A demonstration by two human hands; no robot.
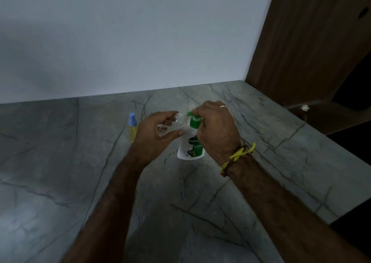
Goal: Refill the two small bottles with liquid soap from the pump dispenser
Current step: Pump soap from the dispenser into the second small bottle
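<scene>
A white pump dispenser (189,146) with a green label and green pump head stands on the grey marble counter (60,162). My right hand (216,126) rests on top of the pump head, fingers curled over it. My left hand (156,130) holds a small clear bottle (177,123), tilted with its open neck against the green nozzle. A second small bottle (133,127), yellowish with a blue spray cap, stands upright to the left, apart from both hands.
A pale wall runs along the back of the counter. A brown wooden panel (311,41) rises at the right, with a dark gap and a bit of white paper (304,107) beyond the counter's right edge.
</scene>
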